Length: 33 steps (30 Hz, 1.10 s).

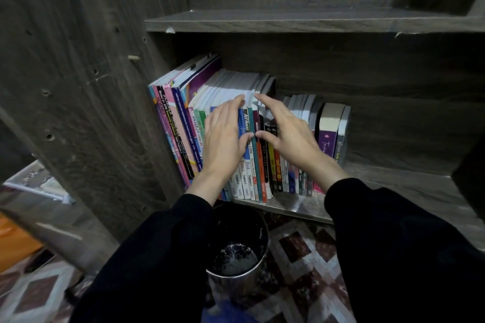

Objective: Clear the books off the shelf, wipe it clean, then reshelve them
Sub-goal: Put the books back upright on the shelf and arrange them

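Rests the left hand [225,136] and the right hand [291,136] side by side on the spines of the books [183,123], packed upright at the left end of the shelf [399,186]. Holds the fingers [231,107] fairly straight and spread, gripping nothing (fingertips at the top edges, thumbs [265,137] nearly meeting lower down). Looks down past the shelf's front edge onto a round metal bin [236,225] on patterned floor [301,246].

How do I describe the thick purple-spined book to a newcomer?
On the dark wooden bookcase, find the shelf with the upright books. Go to the row's right end, past the right hand: the purple-spined book stands second from the end. Its cream page block and thickness set it apart from the slim books to its left and the grey-spined book at the end.
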### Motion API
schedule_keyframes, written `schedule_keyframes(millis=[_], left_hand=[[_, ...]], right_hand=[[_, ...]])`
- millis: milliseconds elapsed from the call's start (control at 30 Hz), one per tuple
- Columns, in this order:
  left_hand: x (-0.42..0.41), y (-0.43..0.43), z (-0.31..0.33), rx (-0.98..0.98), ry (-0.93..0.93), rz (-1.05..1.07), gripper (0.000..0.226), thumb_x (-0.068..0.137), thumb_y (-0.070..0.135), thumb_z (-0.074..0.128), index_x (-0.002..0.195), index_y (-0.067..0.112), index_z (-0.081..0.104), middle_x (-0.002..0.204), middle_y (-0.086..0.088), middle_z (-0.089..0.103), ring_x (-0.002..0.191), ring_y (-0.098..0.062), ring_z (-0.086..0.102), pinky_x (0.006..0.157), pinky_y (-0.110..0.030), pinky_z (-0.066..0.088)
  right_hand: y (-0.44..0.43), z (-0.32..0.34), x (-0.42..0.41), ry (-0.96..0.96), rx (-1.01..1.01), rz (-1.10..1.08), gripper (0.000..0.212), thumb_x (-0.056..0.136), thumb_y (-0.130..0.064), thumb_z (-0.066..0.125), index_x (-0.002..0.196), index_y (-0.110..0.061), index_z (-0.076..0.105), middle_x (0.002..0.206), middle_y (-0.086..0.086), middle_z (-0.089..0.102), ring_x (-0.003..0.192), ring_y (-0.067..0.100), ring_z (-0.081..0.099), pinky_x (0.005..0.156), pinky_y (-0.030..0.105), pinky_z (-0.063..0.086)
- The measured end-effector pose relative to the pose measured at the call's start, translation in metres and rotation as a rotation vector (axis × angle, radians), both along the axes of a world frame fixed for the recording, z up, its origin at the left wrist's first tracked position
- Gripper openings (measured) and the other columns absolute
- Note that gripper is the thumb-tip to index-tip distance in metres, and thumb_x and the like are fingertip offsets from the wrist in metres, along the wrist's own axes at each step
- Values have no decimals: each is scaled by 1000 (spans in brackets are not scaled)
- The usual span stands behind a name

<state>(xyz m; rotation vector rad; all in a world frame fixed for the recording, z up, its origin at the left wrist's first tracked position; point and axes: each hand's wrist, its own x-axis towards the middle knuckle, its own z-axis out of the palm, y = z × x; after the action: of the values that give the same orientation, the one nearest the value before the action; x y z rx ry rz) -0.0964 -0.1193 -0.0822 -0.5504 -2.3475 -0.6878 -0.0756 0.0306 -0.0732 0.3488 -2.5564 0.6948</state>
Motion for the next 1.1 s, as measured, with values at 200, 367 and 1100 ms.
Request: schedule_keyframes(millis=[200, 367, 1100], left_hand=[[1, -2, -1, -84, 55, -17, 65, 84, 24, 69, 142, 21, 39, 137, 0, 45, 130, -16, 34, 112, -36, 23], [11, 4, -2, -88, 40, 18, 55, 84, 18, 62, 136, 15, 44, 140, -11, 38, 136, -26, 28, 113, -42, 23], [79, -5, -7, 265, -290, -90, 72, 92, 19, 56, 149, 35, 16, 59, 8, 42, 43, -5, 42, 47, -19, 40]], right_hand=[[1, 6, 1, -24, 74, 0, 71, 91, -31, 62, 148, -36, 19, 151, -10, 31, 101, 12, 61, 77, 32, 51], [-1, 9, 3, -36, 86, 4, 59, 92, -30, 61, 143, -31, 30, 149, -11, 33, 114, 16, 58, 88, 39, 50], [-6, 15, 4, -98, 31, 19, 54, 90, -26, 64, 136, -28, 36, 140, -9, 43, 115, 18, 57, 95, 49, 48]])
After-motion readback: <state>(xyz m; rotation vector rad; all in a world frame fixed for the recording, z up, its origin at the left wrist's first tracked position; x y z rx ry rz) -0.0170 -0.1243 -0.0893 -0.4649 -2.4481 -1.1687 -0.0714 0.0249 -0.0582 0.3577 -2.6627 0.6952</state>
